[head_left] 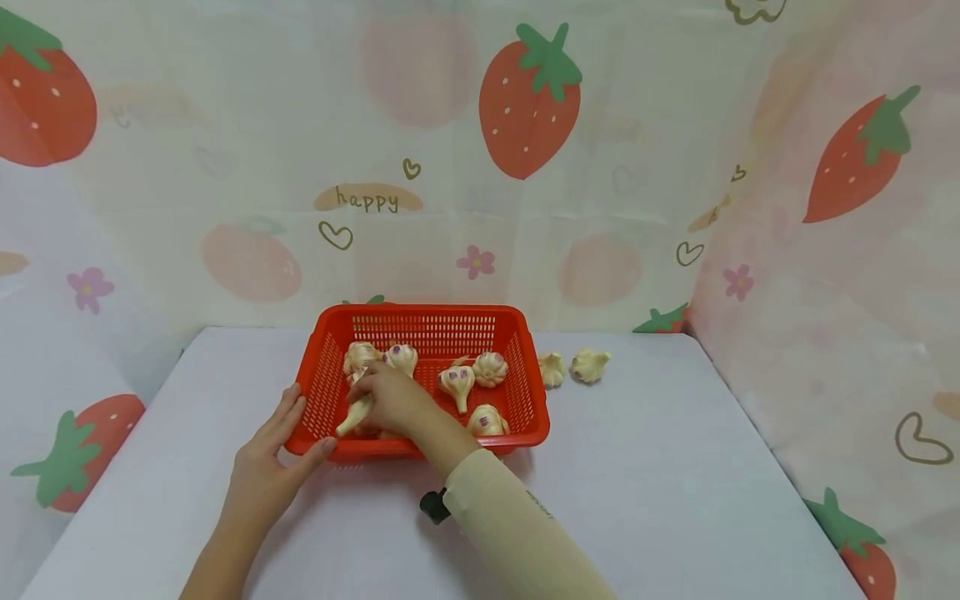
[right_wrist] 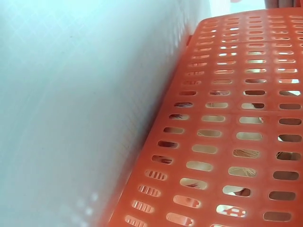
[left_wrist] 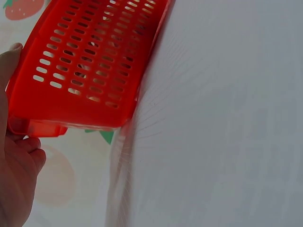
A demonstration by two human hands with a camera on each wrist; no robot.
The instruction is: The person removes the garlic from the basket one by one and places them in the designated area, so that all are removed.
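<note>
A red plastic basket (head_left: 420, 442) with slotted walls stands on the table, holding several garlic bulbs (head_left: 457, 383). My left hand (head_left: 264, 471) grips its near left corner, with the thumb along the front rim and the fingers at the left side. In the left wrist view, fingertips (left_wrist: 35, 151) curl beneath the rim. Reaching over the front wall, my right hand (head_left: 399, 402) holds a garlic bulb (head_left: 352, 415) by its body inside the basket, its pale stem pointing toward the near left. The right wrist view shows only the basket's slotted wall (right_wrist: 222, 113), with bulbs partly visible through the holes.
Two loose garlic bulbs, a farther one (head_left: 590, 365) and one close to the basket wall (head_left: 552, 370), lie on the white-covered table (head_left: 637, 483) to the right. A strawberry-print curtain (head_left: 480, 225) hangs behind and on both sides.
</note>
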